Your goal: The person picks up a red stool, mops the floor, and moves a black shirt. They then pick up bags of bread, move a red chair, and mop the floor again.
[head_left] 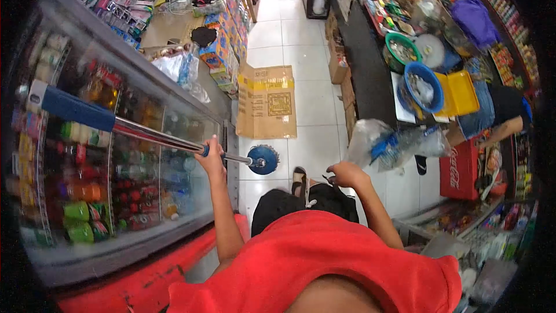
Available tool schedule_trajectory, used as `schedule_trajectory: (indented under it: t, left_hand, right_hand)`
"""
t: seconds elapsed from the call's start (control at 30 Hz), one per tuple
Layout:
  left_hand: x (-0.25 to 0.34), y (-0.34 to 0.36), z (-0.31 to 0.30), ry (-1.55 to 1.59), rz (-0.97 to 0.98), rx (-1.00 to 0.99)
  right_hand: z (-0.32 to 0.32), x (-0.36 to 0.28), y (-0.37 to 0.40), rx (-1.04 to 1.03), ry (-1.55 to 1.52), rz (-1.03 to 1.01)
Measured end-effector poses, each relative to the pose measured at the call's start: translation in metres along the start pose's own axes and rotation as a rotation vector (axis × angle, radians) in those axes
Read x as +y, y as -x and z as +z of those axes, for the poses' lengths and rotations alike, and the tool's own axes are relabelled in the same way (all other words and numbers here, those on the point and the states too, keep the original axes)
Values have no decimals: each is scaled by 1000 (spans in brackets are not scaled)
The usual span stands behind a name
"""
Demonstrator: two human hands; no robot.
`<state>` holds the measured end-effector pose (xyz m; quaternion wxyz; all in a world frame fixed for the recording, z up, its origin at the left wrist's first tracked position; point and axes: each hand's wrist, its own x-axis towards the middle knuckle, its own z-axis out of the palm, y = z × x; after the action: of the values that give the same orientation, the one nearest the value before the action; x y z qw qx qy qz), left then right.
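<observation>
My left hand is closed around the lower metal pole of a mop. Its thick blue grip slants up to the left, in front of the glass fridge. At the pole's other end, the round blue mop head rests on the white tiled floor, just ahead of my feet. My right hand is by the right side of my black shorts, fingers curled in. Something dark shows at its fingertips; whether it is shorts cloth or a separate thing I cannot make out.
Flattened cardboard lies on the floor ahead. A drinks fridge lines the left; a dark counter with a blue basin runs along the right. Plastic bags hang beside it. Another person's arm is near a red crate.
</observation>
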<state>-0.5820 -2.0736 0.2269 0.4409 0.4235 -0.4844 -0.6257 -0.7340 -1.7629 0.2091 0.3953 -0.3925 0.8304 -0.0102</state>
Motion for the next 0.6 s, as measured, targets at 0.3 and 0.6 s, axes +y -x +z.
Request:
schedule_trajectory:
  t: [0.3,0.6]
  left_hand:
    - [4,-145,133,68,84,47]
    - [-67,-333,320,-84,-90,46]
  right_hand:
    - [-195,20,-221,137,-325,-401]
    - [-231,141,-416,86,-325,-30]
